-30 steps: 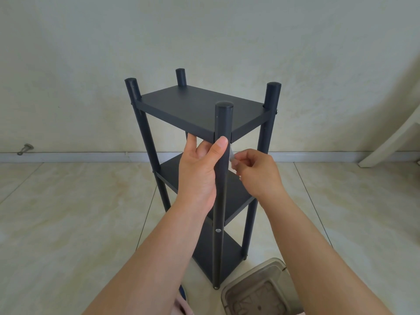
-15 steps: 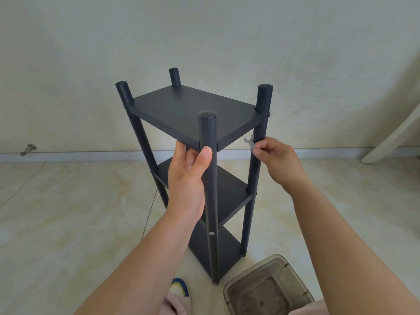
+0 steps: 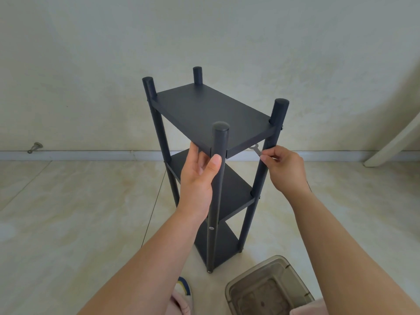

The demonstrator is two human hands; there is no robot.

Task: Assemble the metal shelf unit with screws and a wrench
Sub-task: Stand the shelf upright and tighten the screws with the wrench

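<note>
The left hand (image 3: 200, 178) grips the near post of the dark shelf unit (image 3: 211, 114); the right hand (image 3: 281, 169) pinches a small wrench (image 3: 255, 150), which may slip off the far-right screw (image 3: 282, 127).

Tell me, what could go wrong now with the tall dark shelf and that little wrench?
The small flat silver wrench is only pinched by the right hand, so it might slip and drop. The tall dark metal shelf unit is steadied only by the left hand on its front post, so it could wobble or tip.
</note>
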